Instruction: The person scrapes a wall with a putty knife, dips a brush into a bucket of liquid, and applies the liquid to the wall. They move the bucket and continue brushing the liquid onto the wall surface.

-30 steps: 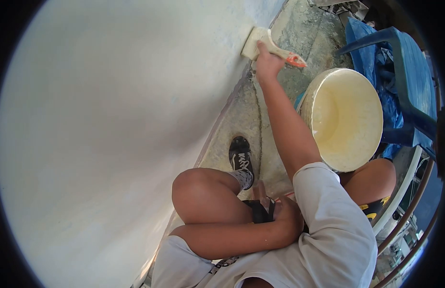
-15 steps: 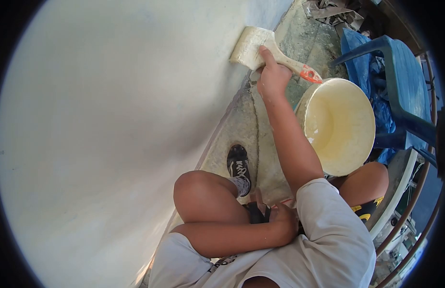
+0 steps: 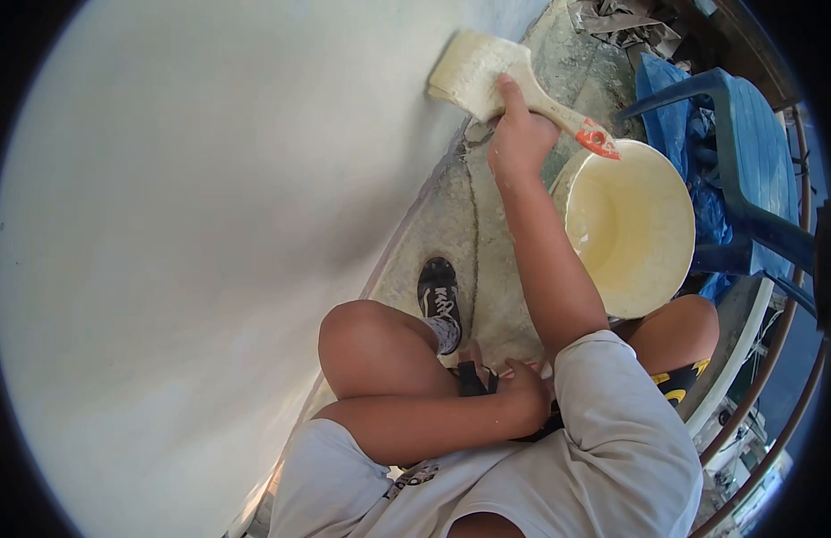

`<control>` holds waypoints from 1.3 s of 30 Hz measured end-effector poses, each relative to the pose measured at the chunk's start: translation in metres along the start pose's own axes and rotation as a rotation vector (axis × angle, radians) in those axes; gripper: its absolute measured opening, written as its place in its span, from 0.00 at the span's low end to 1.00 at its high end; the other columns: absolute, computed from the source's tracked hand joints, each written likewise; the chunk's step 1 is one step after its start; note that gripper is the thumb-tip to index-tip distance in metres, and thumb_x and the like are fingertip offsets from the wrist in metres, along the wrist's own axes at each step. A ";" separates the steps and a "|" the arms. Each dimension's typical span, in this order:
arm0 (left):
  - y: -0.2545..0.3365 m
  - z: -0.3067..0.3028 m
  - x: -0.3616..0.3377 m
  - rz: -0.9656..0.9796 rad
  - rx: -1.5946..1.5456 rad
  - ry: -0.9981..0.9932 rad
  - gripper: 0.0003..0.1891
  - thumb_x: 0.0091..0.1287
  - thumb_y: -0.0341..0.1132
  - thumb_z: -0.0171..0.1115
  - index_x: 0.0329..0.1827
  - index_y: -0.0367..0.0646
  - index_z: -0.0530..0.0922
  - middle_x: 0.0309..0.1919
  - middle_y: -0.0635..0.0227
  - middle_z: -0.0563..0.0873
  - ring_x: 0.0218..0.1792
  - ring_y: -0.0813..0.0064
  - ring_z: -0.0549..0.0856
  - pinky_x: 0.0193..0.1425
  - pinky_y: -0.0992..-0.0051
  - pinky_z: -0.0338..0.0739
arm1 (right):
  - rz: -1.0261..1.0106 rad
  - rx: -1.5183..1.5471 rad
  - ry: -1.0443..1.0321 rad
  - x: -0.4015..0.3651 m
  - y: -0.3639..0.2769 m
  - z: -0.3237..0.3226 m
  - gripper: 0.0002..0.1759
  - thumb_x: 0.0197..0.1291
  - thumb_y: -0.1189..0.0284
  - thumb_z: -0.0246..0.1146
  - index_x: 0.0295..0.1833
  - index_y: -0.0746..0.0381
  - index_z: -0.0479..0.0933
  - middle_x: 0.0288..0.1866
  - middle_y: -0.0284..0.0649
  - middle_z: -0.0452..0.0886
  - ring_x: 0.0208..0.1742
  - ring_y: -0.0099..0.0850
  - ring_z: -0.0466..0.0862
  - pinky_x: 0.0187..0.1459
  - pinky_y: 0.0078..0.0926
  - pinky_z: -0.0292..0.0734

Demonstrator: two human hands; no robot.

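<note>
A wide, pale-coated paintbrush is gripped in my right hand, thumb along its flat side. Its bristles point left and overlap the whitish wall. The red-tipped handle reaches to the rim of a large cream-coloured bucket, which stands right of my forearm with pale residue coating its inside. Across my lap, my left hand rests with fingers curled beside a black strap-like piece; I cannot tell what they hold.
A blue plastic chair stands right of the bucket, with blue plastic sheeting by it. Crumpled brown paper lies at the far end of the stained concrete floor. Railing bars edge the right side. My black shoe is near the wall base.
My right hand has shifted slightly up and right with the paintbrush, whose bristles have tilted upward. The handle tip now overlaps the bucket's rim more. My left hand stays in my lap.
</note>
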State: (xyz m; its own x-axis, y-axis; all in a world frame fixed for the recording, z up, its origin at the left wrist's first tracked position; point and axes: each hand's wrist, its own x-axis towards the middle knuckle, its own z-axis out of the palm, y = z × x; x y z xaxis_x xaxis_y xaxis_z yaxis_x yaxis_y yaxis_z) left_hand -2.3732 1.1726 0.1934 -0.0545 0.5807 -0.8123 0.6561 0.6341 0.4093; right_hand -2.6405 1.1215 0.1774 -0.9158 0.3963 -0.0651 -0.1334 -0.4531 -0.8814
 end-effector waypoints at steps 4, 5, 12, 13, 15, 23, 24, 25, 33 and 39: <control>0.003 0.006 0.015 -0.071 -0.026 -0.026 0.31 0.56 0.49 0.62 0.64 0.50 0.72 0.69 0.67 0.65 0.65 0.57 0.70 0.59 0.41 0.67 | 0.021 -0.105 0.200 0.001 0.091 -0.028 0.18 0.53 0.77 0.65 0.48 0.74 0.73 0.45 0.45 0.80 0.41 0.29 0.81 0.38 0.23 0.76; 0.005 0.009 0.016 -0.087 -0.024 -0.029 0.32 0.56 0.50 0.63 0.64 0.49 0.72 0.70 0.67 0.65 0.65 0.57 0.70 0.59 0.41 0.67 | 0.033 -0.268 0.252 -0.002 0.100 -0.026 0.17 0.54 0.76 0.64 0.48 0.76 0.74 0.44 0.46 0.80 0.44 0.31 0.81 0.42 0.26 0.75; -0.007 -0.009 -0.014 0.035 0.022 0.033 0.24 0.64 0.45 0.52 0.61 0.46 0.74 0.59 0.55 0.77 0.56 0.52 0.78 0.56 0.44 0.68 | -0.032 0.072 0.126 0.025 0.029 -0.007 0.21 0.48 0.77 0.68 0.47 0.75 0.72 0.44 0.46 0.80 0.43 0.36 0.81 0.45 0.30 0.77; -0.005 -0.001 -0.007 -0.002 -0.025 0.106 0.25 0.64 0.47 0.52 0.63 0.47 0.72 0.61 0.56 0.74 0.59 0.53 0.75 0.57 0.43 0.67 | -0.098 0.112 0.167 0.028 0.027 -0.012 0.21 0.48 0.77 0.68 0.46 0.75 0.73 0.43 0.46 0.80 0.43 0.37 0.81 0.48 0.29 0.76; -0.004 0.005 -0.006 -0.039 -0.073 0.169 0.27 0.64 0.48 0.51 0.66 0.48 0.69 0.64 0.57 0.72 0.62 0.54 0.73 0.57 0.43 0.66 | -0.091 -0.020 0.292 0.036 0.054 -0.022 0.19 0.50 0.77 0.66 0.47 0.75 0.74 0.44 0.48 0.81 0.43 0.37 0.82 0.47 0.30 0.75; -0.004 0.046 0.014 0.128 -0.244 0.495 0.26 0.67 0.44 0.48 0.67 0.45 0.68 0.66 0.59 0.70 0.64 0.55 0.71 0.59 0.42 0.63 | 0.071 -0.437 0.359 0.056 0.165 -0.058 0.22 0.48 0.75 0.69 0.48 0.74 0.74 0.49 0.50 0.81 0.47 0.37 0.82 0.50 0.32 0.74; -0.003 0.052 0.017 0.131 -0.244 0.487 0.26 0.67 0.44 0.48 0.67 0.45 0.68 0.66 0.59 0.70 0.64 0.55 0.71 0.59 0.42 0.63 | 0.072 -0.393 0.353 0.057 0.166 -0.053 0.22 0.48 0.74 0.69 0.47 0.75 0.74 0.48 0.50 0.81 0.47 0.37 0.82 0.50 0.31 0.74; -0.001 0.057 0.021 0.113 -0.264 0.500 0.25 0.67 0.44 0.48 0.66 0.44 0.69 0.64 0.59 0.72 0.61 0.56 0.73 0.58 0.43 0.63 | 0.075 -0.348 0.346 0.057 0.166 -0.050 0.22 0.47 0.74 0.69 0.47 0.75 0.74 0.48 0.50 0.81 0.47 0.37 0.82 0.50 0.31 0.74; -0.013 -0.011 -0.019 0.003 -0.231 -0.141 0.37 0.65 0.57 0.43 0.75 0.52 0.49 0.75 0.63 0.50 0.74 0.51 0.45 0.69 0.39 0.48 | 0.161 -0.144 0.400 0.065 0.156 -0.031 0.22 0.46 0.78 0.69 0.46 0.76 0.74 0.47 0.49 0.81 0.47 0.36 0.82 0.50 0.31 0.74; 0.001 0.051 0.019 0.280 -0.839 1.117 0.31 0.67 0.53 0.42 0.72 0.52 0.58 0.71 0.61 0.62 0.70 0.57 0.62 0.63 0.48 0.62 | 0.140 -0.316 0.442 0.051 0.169 -0.058 0.19 0.47 0.78 0.69 0.44 0.77 0.75 0.47 0.47 0.80 0.46 0.34 0.82 0.51 0.30 0.74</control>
State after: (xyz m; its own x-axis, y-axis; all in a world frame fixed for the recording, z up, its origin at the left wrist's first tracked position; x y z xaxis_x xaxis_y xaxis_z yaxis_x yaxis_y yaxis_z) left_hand -2.3350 1.1580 0.1572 -0.8134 0.5765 -0.0771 0.1329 0.3134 0.9403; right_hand -2.6878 1.1115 -0.0020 -0.6619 0.6772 -0.3213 0.1604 -0.2908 -0.9432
